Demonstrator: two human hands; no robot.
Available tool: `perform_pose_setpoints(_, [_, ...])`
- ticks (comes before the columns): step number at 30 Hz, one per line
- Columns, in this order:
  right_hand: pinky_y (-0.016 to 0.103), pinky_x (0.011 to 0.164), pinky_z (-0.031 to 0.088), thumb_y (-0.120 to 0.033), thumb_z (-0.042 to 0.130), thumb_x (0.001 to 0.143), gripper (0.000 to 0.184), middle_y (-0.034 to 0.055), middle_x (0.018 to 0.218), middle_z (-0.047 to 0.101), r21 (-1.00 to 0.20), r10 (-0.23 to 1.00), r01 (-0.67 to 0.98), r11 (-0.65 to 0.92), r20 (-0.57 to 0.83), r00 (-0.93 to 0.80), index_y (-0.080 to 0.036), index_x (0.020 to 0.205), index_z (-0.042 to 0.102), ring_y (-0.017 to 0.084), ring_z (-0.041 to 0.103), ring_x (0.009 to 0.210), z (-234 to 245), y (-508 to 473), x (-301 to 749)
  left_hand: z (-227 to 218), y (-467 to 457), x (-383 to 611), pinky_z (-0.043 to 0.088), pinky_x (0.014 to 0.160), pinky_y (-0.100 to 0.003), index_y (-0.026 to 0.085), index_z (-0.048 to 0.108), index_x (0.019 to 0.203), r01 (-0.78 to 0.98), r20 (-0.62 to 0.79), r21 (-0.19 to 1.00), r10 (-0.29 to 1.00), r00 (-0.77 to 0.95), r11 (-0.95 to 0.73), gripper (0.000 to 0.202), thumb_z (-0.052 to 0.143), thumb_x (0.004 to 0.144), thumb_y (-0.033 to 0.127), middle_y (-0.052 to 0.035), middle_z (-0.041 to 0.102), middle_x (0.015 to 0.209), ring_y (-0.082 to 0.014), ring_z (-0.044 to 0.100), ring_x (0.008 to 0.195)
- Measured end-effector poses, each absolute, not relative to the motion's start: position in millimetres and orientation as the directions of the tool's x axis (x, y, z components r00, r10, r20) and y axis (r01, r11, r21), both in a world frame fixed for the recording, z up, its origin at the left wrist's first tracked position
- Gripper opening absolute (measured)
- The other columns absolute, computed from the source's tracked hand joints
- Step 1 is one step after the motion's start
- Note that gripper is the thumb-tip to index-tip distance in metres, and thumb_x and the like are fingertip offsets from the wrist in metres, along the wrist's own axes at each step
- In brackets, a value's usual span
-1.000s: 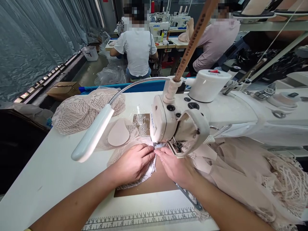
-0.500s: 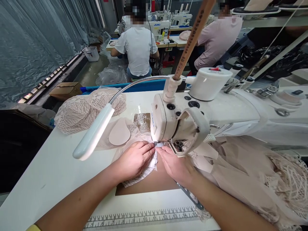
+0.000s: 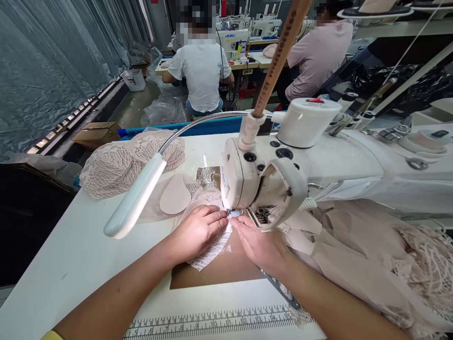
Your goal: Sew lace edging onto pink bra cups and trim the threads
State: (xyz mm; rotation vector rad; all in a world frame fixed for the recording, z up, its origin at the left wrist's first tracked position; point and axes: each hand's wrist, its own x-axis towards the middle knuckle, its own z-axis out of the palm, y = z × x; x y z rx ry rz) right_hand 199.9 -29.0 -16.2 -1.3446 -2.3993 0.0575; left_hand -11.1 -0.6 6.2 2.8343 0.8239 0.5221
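Note:
Under the head of a white sewing machine (image 3: 235, 177) lies a pale lace piece (image 3: 208, 255). My left hand (image 3: 200, 231) is on top of it, fingers together and curled down onto the lace, their tips close by the presser foot (image 3: 236, 212). On the other side my right hand (image 3: 260, 243) pinches at the lace edge, its fingertips partly hidden beneath the machine. A teardrop-shaped beige pad (image 3: 175, 194) rests on sheer fabric to the left. Below my right wrist, grey-handled thread snips (image 3: 283, 290) are partly covered.
A lamp (image 3: 136, 196) on a bendy neck arches over the left side. Bundled lace (image 3: 116, 163) sits at the back left, and more beige fabric (image 3: 357, 264) heaps at right. A printed ruler (image 3: 212, 323) runs along the front edge. Two people sit at machines beyond.
The lace piece has turned and moved in under the presser foot; its lower end now shows a pointed corner instead of a rounded edge. Both hands stay nearly in place.

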Motion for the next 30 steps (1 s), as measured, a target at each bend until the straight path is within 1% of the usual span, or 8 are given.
perform_pose_setpoints(5, [0.030,0.076,0.047,-0.014,0.041,0.090,0.033,0.0084,0.095,0.066,-0.263,0.825,0.787,0.558,0.279,-0.491,-0.021,0.108,0.068,0.019,0.060,0.082,-10.7,-29.1,202.5,7.6,2.6,-10.6,0.050,0.082,-0.039,0.012,0.061,0.118,0.524,0.292,0.199,0.561,0.775,-0.828,0.030,0.044,0.093,0.018,-0.0121,0.067,0.115,-0.0244,0.058,0.101])
perform_pose_setpoints(10, [0.030,0.072,0.049,-0.018,0.040,0.093,0.035,0.0076,0.088,0.065,-0.302,0.834,0.780,0.548,0.270,-0.482,-0.024,0.119,0.064,0.018,0.059,0.078,-15.9,-28.4,201.2,8.5,3.7,-10.5,0.049,0.080,-0.038,0.012,0.061,0.120,0.567,0.288,0.188,0.597,0.749,-0.802,0.031,0.046,0.094,0.021,-0.0127,0.069,0.108,-0.0257,0.058,0.099])
perform_pose_setpoints(14, [0.029,0.071,0.048,-0.019,0.041,0.093,0.035,0.0073,0.088,0.064,-0.294,0.841,0.790,0.538,0.258,-0.476,-0.025,0.120,0.063,0.018,0.059,0.077,-17.0,-27.6,201.2,8.6,3.0,-11.6,0.048,0.079,-0.039,0.013,0.061,0.120,0.605,0.281,0.165,0.625,0.729,-0.779,0.031,0.045,0.094,0.022,-0.0132,0.069,0.106,-0.0261,0.057,0.100])
perform_pose_setpoints(18, [0.027,0.073,0.047,-0.017,0.041,0.092,0.035,0.0080,0.093,0.064,-0.254,0.829,0.793,0.554,0.250,-0.500,-0.023,0.117,0.065,0.017,0.058,0.079,-9.6,-27.1,202.3,8.4,1.7,-13.4,0.047,0.079,-0.040,0.014,0.061,0.120,0.621,0.280,0.123,0.627,0.727,-0.774,0.032,0.047,0.093,0.023,-0.0141,0.067,0.111,-0.0275,0.056,0.102])
perform_pose_setpoints(21, [0.026,0.071,0.046,-0.015,0.040,0.090,0.038,0.0076,0.094,0.065,-0.232,0.810,0.780,0.581,0.261,-0.526,-0.023,0.120,0.063,0.017,0.058,0.080,-7.0,-29.1,203.5,9.3,-0.4,-14.6,0.046,0.082,-0.040,0.015,0.061,0.119,0.593,0.277,0.124,0.601,0.750,-0.796,0.031,0.047,0.094,0.025,-0.0140,0.064,0.118,-0.0271,0.056,0.104])
perform_pose_setpoints(24, [0.024,0.058,0.041,-0.013,0.042,0.086,0.044,0.0060,0.089,0.063,-0.198,0.795,0.777,0.598,0.267,-0.544,-0.025,0.124,0.061,0.015,0.056,0.070,-9.4,-32.4,204.3,9.8,-2.5,-16.1,0.046,0.087,-0.040,0.016,0.061,0.117,0.539,0.276,0.145,0.557,0.783,-0.830,0.028,0.047,0.095,0.025,-0.0123,0.062,0.124,-0.0255,0.055,0.109])
perform_pose_setpoints(26, [0.024,0.052,0.037,-0.011,0.043,0.083,0.047,0.0052,0.085,0.061,-0.168,0.794,0.785,0.597,0.265,-0.547,-0.026,0.124,0.061,0.014,0.053,0.065,-10.9,-34.0,204.1,9.6,-2.5,-17.9,0.045,0.090,-0.040,0.016,0.060,0.118,0.506,0.271,0.145,0.526,0.806,-0.850,0.027,0.046,0.095,0.022,-0.0112,0.061,0.126,-0.0246,0.054,0.111])
perform_pose_setpoints(30, [0.025,0.053,0.035,-0.007,0.046,0.080,0.048,0.0045,0.082,0.060,-0.132,0.782,0.782,0.609,0.270,-0.563,-0.025,0.122,0.061,0.014,0.052,0.064,-8.5,-34.2,202.0,9.0,1.8,-22.9,0.045,0.091,-0.039,0.015,0.057,0.122,0.420,0.244,0.134,0.441,0.864,-0.897,0.030,0.045,0.095,0.017,-0.0116,0.061,0.126,-0.0229,0.055,0.111])
